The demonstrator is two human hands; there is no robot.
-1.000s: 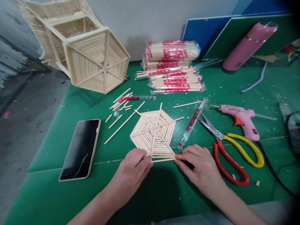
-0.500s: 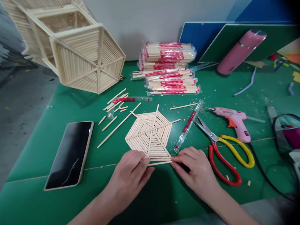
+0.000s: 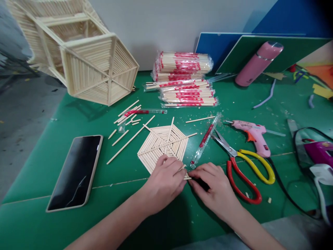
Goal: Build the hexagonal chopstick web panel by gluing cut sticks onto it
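Observation:
A flat hexagon of glued wooden sticks (image 3: 162, 142) lies on the green table (image 3: 65, 114). My left hand (image 3: 162, 182) rests on its near edge, fingers curled and pressing on the sticks. My right hand (image 3: 212, 189) pinches the right end of the nearest stick (image 3: 187, 178) at the hexagon's corner. Both hands meet at that near right corner.
A phone (image 3: 75, 172) lies at left, loose sticks (image 3: 127, 130) behind it. Red and yellow scissors (image 3: 244, 166), a pink glue gun (image 3: 251, 133) and a wrapped chopstick (image 3: 205, 139) lie at right. Chopstick packs (image 3: 184, 80), a pink flask (image 3: 257, 62) and a large stick structure (image 3: 85, 59) stand behind.
My left hand has slid right along the hexagon's near edge until it is close to my right hand. The right hand has stayed at the corner.

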